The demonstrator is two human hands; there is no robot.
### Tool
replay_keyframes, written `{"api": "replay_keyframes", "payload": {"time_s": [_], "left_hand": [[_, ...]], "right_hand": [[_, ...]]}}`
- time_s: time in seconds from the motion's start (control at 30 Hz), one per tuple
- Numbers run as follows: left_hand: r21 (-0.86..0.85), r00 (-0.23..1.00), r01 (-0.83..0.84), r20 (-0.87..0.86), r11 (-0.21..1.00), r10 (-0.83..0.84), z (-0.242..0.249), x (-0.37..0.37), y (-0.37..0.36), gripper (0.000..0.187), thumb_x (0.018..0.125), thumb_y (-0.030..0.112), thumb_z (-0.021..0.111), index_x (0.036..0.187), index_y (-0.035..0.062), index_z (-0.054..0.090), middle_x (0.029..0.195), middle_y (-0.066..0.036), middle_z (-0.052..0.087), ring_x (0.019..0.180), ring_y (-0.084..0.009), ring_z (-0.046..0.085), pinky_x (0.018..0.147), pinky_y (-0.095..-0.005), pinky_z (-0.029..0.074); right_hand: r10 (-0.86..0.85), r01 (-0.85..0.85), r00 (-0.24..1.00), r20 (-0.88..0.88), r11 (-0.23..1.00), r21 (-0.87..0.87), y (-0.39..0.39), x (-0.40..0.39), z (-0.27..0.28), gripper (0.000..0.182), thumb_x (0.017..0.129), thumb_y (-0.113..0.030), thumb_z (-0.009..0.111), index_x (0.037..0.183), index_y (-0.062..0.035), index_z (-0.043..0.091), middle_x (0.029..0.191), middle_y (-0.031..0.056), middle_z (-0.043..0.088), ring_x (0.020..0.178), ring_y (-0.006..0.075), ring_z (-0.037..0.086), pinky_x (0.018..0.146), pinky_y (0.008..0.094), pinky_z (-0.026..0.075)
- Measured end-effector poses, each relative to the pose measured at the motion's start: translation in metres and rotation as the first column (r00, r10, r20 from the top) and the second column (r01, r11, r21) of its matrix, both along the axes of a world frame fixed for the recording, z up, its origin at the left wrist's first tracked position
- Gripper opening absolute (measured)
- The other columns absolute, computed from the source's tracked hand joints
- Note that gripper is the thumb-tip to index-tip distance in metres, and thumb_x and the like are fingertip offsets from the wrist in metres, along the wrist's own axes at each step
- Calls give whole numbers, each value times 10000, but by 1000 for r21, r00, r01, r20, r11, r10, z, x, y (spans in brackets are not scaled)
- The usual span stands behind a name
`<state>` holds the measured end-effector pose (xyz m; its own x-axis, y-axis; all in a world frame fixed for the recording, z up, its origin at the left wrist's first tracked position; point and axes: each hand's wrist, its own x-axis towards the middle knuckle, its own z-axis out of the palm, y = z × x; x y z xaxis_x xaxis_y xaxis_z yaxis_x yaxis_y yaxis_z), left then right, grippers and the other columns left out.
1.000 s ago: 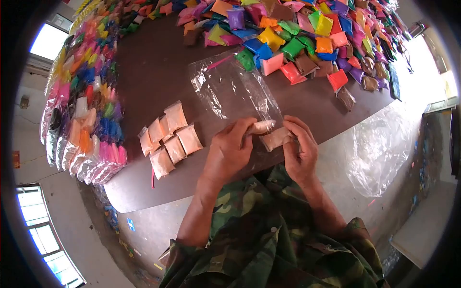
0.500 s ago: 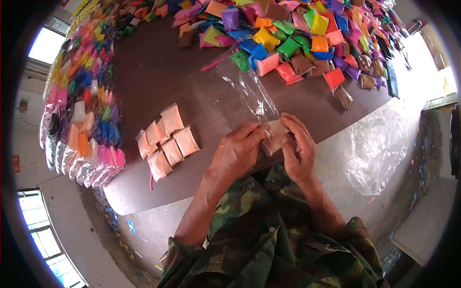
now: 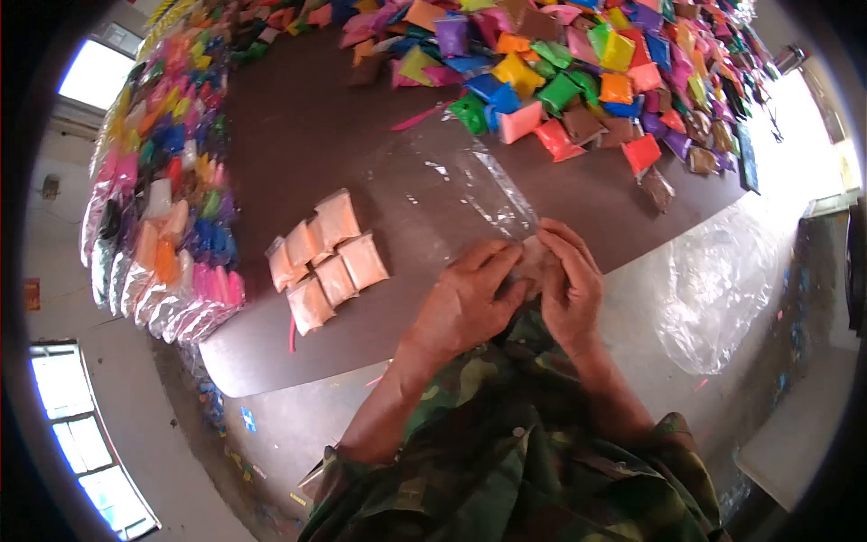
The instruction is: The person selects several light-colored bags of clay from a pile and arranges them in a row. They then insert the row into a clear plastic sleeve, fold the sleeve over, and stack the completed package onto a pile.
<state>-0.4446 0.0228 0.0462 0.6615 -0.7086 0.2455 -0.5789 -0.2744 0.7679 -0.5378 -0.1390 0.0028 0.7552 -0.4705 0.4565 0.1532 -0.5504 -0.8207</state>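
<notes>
Between my two hands, near the table's front edge, is a small peach-coloured packet [image 3: 531,267] in clear film, mostly covered by fingers. My left hand [image 3: 477,291] pinches its left side with thumb and curled fingers. On the other side my right hand [image 3: 571,282] grips it, fingers bent along the edge. A large clear plastic bag [image 3: 452,185] lies flat on the table just beyond, its near end reaching my fingertips. To the left, several peach packets [image 3: 336,280] lie close together in two rows.
A big heap of colourful packets [image 3: 560,90] covers the far right of the brown table [image 3: 289,117]. Bundles of filled clear bags [image 3: 167,217] are stacked along the left edge. A pink strip [image 3: 417,118] lies near the heap. Crumpled clear plastic [image 3: 709,289] is off the table's right side.
My left thumb has come forward onto the packet, and my hands now cover more of it. The whole view has shifted slightly.
</notes>
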Motion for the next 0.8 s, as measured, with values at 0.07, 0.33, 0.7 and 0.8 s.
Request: {"api": "replay_keyframes", "payload": {"time_s": [0.07, 0.33, 0.7, 0.8], "left_hand": [[-11, 998, -32, 45, 999, 33, 9, 0, 9, 422, 887, 113, 867, 1277, 13, 742, 1258, -176, 736, 1126, -395, 748, 926, -456, 632], [243, 781, -568, 461, 786, 421, 19, 38, 96, 368, 856, 255, 921, 1121, 40, 783, 1164, -136, 777, 1042, -353, 766, 902, -455, 619], [335, 878, -479, 189, 811, 440, 18, 33, 99, 395, 885, 268, 892, 1170, 20, 776, 1145, -123, 765, 810, -217, 761, 767, -385, 606], [334, 905, -419, 81, 844, 418, 18, 36, 102, 418, 886, 226, 870, 1214, -8, 755, 1152, -142, 747, 813, -272, 746, 762, -416, 599]], "right_hand": [[2, -2, 1000, -2, 999, 52, 3, 0, -2, 354, 979, 121, 550, 1279, 54, 727, 1389, 219, 706, 1221, 313, 732, 1023, 370, 563], [7, -8, 999, 37, 999, 34, 5, 1, -2, 284, 1036, 80, 577, 1266, 45, 739, 1380, 208, 711, 1210, 297, 725, 1031, 368, 556], [18, -19, 1000, 11, 998, 54, 4, -1, -2, 284, 1020, 66, 578, 1254, 49, 737, 1378, 216, 707, 1226, 306, 720, 1039, 376, 554], [22, -22, 1000, 8, 998, 59, 4, -1, -1, 290, 1013, 65, 581, 1257, 50, 737, 1381, 219, 705, 1226, 305, 721, 1038, 376, 554]]}}
